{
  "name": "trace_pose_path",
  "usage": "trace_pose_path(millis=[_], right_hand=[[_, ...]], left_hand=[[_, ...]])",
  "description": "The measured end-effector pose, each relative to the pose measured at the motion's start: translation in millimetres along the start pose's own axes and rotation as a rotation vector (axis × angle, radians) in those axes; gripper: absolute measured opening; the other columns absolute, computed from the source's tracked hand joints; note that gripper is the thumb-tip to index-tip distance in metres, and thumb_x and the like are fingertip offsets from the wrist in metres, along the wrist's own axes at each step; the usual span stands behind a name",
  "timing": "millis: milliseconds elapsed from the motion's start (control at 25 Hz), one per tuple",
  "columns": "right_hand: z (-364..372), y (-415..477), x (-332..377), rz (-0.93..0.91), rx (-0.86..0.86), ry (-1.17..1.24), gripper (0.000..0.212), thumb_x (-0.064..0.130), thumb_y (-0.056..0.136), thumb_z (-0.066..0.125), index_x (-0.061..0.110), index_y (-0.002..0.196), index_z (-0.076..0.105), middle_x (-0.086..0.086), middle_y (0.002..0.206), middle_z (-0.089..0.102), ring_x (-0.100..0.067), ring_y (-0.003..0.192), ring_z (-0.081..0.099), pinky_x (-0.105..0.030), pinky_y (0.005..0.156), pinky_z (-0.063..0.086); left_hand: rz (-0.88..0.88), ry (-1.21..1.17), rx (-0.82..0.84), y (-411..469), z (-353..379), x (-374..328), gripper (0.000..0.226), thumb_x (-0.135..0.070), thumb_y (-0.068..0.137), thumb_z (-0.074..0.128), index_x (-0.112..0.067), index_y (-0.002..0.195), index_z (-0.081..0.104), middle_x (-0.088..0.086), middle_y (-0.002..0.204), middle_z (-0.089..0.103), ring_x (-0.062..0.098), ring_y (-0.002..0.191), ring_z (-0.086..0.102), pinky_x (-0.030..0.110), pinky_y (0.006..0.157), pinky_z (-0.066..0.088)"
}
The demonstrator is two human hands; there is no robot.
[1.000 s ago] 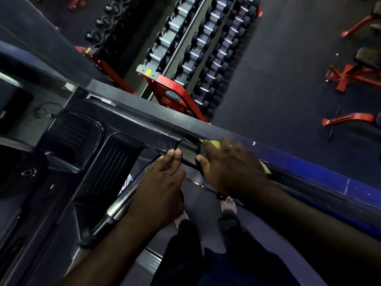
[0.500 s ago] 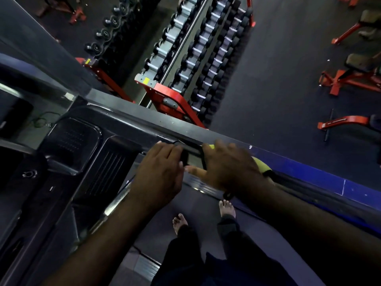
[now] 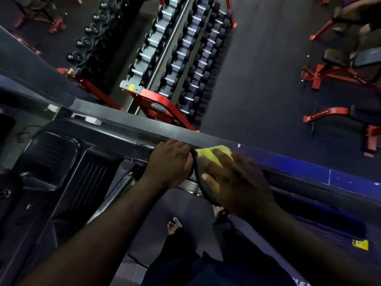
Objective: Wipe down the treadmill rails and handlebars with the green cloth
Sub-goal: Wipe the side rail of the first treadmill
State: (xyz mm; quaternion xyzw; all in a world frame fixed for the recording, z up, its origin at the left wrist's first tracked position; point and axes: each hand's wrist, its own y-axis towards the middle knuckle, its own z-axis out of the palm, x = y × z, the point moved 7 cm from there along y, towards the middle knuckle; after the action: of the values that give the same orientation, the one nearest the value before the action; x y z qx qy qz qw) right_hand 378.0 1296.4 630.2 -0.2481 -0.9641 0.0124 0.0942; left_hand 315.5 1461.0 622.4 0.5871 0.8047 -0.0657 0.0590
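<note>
Much of the scene is dim, and the right hand is smeared by motion blur, so its fingertips are hard to pick out. The green cloth shows only as a bright yellow-green patch past the knuckles, and the rest of it is covered by the hand. It lies at the top of a thin dark curved handlebar, just beside the long black treadmill rail that crosses the view. The lower end of the handlebar disappears under the right palm. The right hand's fingers lie over the cloth on the far side of the handlebar and the thumb sits on the near side, so the cloth is clamped against the bar between them. The left hand is right beside it, nearly touching, back upward, with its fingers bent down over the edge of the rail. The fingertips are out of sight, so it cannot be told whether they close around anything or only rest there. Both forearms run out of the picture at the bottom. The treadmill console on the left is mostly in shadow and cut off by the edge of the picture. Between the arms one bare foot shows on the dark deck, and the other is largely hidden under the right wrist. Beyond the rail stand a dumbbell rack and red benches, the latter cut off at the right edge.
</note>
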Motion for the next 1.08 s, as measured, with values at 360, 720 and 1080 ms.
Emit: trace_pose_path(millis=[360,720,1080], right_hand=[[7,12,-14,0.263,0.135,-0.085,0.056,0.065,0.104,0.023,0.037,0.132,0.061,-0.003,0.127,0.068,-0.037,0.106,0.063,-0.047,0.089,0.043],[-2,-27,-40,0.373,0.058,-0.095,0.060,0.077,0.099,0.027,0.038,0.126,0.063,0.004,0.122,0.067,-0.028,0.110,0.061,-0.041,0.083,0.045],[-9,-75,-77,0.544,0.027,-0.070,0.049,0.069,0.103,0.029,0.043,0.125,0.064,0.010,0.124,0.066,-0.025,0.112,0.061,-0.042,0.090,0.049]], left_hand=[[0.016,0.126,0.058,7,6,-7,0.043,-0.040,0.098,0.040,-0.017,0.066,0.057,0.007,0.068,0.068,0.034,0.068,0.067,0.038,0.061,0.044],[0.029,0.201,0.062,4,-1,-15,0.059,-0.055,0.103,0.036,-0.020,0.069,0.071,0.006,0.065,0.069,0.035,0.064,0.068,0.033,0.056,0.030],[0.062,0.181,0.012,0,0,-14,0.065,-0.055,0.102,0.029,-0.016,0.072,0.073,0.013,0.075,0.073,0.035,0.076,0.071,0.036,0.064,0.037]])
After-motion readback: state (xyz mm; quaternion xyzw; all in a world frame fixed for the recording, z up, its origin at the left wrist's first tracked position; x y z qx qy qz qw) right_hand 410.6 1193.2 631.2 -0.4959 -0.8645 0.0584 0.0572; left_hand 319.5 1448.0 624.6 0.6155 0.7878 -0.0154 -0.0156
